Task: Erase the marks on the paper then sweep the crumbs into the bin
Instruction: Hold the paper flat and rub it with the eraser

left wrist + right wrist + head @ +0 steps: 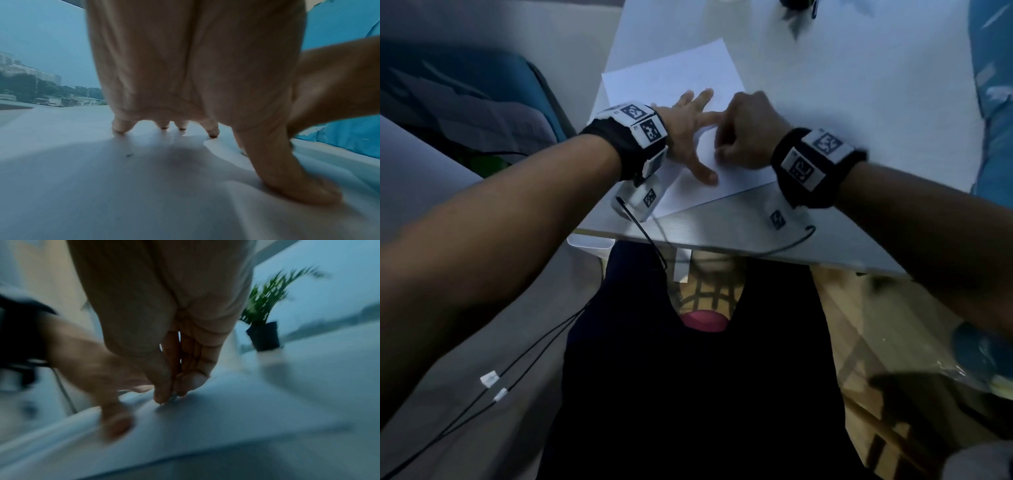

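A white sheet of paper point(671, 72) lies slanted on the white table point(842, 85). My left hand point(688, 137) presses flat on it with fingers spread; in the left wrist view its fingertips point(120, 128) and thumb touch the paper point(144, 186). Small dark crumbs point(129, 155) lie near them. My right hand point(739, 140) is curled just right of the left, knuckles up. In the blurred right wrist view its thumb and fingers pinch a small grey eraser point(174, 397), mostly hidden, against the paper point(226, 418). Marks on the paper are too faint to make out.
A potted green plant point(263, 335) stands at the table's far side. Blue material point(993, 102) borders the table on the right. The table's front edge point(722, 241) runs just behind my wrists, with a white container rim point(589, 241) below its left end. Cables hang down.
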A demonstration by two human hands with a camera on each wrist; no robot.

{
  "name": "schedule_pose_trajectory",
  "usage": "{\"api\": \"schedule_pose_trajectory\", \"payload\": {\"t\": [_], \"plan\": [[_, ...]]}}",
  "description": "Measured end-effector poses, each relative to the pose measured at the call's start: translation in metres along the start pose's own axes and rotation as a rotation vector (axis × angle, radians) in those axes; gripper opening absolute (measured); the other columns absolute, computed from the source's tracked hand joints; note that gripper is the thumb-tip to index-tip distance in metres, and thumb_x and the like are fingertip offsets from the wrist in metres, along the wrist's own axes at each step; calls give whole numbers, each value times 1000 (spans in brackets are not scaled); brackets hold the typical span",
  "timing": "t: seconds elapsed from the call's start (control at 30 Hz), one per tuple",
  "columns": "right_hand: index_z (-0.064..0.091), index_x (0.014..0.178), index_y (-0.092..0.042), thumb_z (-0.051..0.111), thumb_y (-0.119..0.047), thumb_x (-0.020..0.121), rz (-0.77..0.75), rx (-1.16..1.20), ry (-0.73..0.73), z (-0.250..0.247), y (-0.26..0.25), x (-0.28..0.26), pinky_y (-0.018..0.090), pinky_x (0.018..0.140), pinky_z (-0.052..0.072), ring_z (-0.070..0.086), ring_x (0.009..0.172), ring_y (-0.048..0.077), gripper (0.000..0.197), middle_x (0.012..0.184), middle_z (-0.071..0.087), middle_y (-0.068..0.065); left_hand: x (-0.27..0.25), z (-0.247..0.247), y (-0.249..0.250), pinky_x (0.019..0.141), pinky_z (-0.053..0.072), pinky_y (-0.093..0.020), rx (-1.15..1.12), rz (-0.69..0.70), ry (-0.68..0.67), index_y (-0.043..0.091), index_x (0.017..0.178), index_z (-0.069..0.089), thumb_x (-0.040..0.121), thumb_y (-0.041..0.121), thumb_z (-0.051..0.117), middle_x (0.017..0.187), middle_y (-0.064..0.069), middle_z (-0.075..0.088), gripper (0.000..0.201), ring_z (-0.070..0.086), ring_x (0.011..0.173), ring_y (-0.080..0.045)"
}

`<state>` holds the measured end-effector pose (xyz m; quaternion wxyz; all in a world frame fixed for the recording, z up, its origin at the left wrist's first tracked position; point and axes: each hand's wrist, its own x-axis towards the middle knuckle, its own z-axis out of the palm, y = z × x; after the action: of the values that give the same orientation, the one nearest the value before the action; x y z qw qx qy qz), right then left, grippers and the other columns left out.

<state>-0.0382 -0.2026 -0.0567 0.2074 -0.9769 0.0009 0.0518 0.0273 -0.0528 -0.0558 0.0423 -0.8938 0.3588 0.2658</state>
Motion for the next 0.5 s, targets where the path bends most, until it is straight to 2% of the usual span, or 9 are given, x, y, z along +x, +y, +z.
{"api": "schedule_pose_trajectory", "payload": {"t": [0.03,0.1,0.17,0.2,0.27,0.3,0.37,0.43,0.5], "plan": [[76,90,-5,67,-25,74,-1,-12,-28,-1,0,-1,26,85,54,70,89,27,27,90,74,14,0,0,0,111,12,-71,-1,1,-1,55,148,4,55,74,77,163,4,-16,120,-12,150,-24],[78,91,-5,70,-24,75,70,-5,41,-11,9,2,22,83,50,69,92,29,26,93,74,15,0,0,1,110,12,-71,7,-7,7,54,149,1,56,74,76,163,5,-16,121,-13,150,-23],[76,91,-3,71,-23,74,97,4,106,-12,12,3,25,85,52,69,93,29,26,94,73,15,-2,1,2,111,12,-71,14,-14,11,54,149,-1,56,75,76,163,5,-17,122,-13,150,-22],[76,90,-4,71,-23,74,58,2,74,-6,5,-1,26,85,53,69,90,26,25,91,73,13,-1,0,2,111,12,-71,11,-9,5,55,149,-1,56,75,76,162,4,-18,122,-13,150,-23],[78,87,-10,74,-24,73,-24,5,-45,3,-5,-11,20,78,50,67,81,15,20,85,74,6,0,0,1,111,11,-71,5,4,-9,56,148,-1,54,76,76,162,4,-19,123,-14,150,-24],[80,87,-12,76,-24,73,-14,14,-61,-2,-5,-11,18,73,46,65,78,11,19,84,75,5,0,0,0,111,11,-71,9,2,-9,56,148,-3,55,76,75,162,4,-19,123,-14,150,-23],[80,90,-10,77,-23,72,83,62,34,-19,8,-3,18,68,45,66,80,13,23,88,76,9,-1,1,2,111,11,-70,11,-8,-4,55,148,-3,56,75,74,162,5,-19,122,-14,150,-23],[78,91,-6,75,-22,73,92,47,76,-18,11,0,23,78,51,69,88,21,25,92,75,13,-2,1,4,111,12,-71,6,-4,-5,54,149,-2,56,75,75,162,5,-18,122,-14,150,-23],[77,88,-6,71,-23,73,0,23,-2,-1,-9,-9,27,83,54,69,87,22,23,88,74,11,-1,0,2,111,10,-71,3,4,-23,54,148,-2,54,76,75,162,4,-20,124,-15,149,-24]]}}
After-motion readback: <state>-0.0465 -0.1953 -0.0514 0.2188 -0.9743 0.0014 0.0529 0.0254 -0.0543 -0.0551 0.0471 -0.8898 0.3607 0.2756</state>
